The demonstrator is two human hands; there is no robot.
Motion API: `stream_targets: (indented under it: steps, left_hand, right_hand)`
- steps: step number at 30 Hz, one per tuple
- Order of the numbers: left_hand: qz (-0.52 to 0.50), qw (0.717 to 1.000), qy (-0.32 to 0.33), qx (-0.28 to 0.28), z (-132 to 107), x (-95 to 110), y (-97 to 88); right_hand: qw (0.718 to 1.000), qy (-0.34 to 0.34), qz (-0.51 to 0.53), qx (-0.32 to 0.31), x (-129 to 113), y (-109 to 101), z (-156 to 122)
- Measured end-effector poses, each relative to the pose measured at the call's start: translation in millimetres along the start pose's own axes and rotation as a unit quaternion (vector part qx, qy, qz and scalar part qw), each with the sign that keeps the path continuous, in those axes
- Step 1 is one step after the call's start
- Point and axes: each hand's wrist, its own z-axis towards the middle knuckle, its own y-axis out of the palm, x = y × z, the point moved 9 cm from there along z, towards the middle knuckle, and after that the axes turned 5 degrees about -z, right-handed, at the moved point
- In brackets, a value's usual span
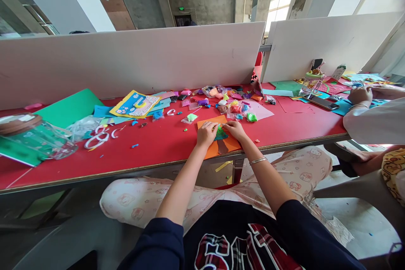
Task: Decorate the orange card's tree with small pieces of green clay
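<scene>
On the red table in front of me lies an orange sheet of paper (201,124), bearing a tree shape made of modelling clay. Its crown is green clay (221,134), with a darker blue-green lower part, and its trunk is brown clay (222,147). My left hand (207,133) is closed in a pinch at the crown's upper left, where a bit of green shows at the fingertips. From the other side my right hand (236,130) meets it, fingers also pinched at the crown's top edge. The fingers partly hide the clay between them.
Past the paper lie several small clay packets (236,107). Leftward are scissors (97,139), a yellow-blue booklet (135,104), green card (71,107) and a clear jar (47,139). A white partition (133,63) backs the table. A co-worker's hands (362,95) work at right near a phone (321,102).
</scene>
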Motion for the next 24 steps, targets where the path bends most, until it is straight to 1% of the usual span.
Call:
stream_targets:
  steps: [5, 10, 14, 19, 24]
  left_hand:
    - [0.008, 1.0, -0.013, 0.007, -0.4, -4.0, -0.6]
    - [0.011, 1.0, -0.013, -0.011, -0.5, -3.7, 1.9]
    - [0.0, 1.0, -0.012, -0.014, -0.8, -2.9, 3.3]
    - [0.003, 1.0, -0.007, -0.008, -1.1, -2.6, 3.6]
    - [0.007, 1.0, -0.025, 0.0, -0.6, -4.4, 0.6]
  right_hand:
    - [1.0, 0.0, -0.002, 0.0, 0.7, 0.2, -0.2]
    - [1.0, 0.007, -0.007, -0.005, 3.0, 1.5, 2.7]
    - [1.0, 0.01, -0.01, -0.008, 2.9, 1.7, 2.8]
    - [1.0, -0.004, -0.001, -0.001, -1.0, 0.2, 0.1]
    - [1.0, -0.003, 0.0, 0.0, -2.1, -0.5, -1.5]
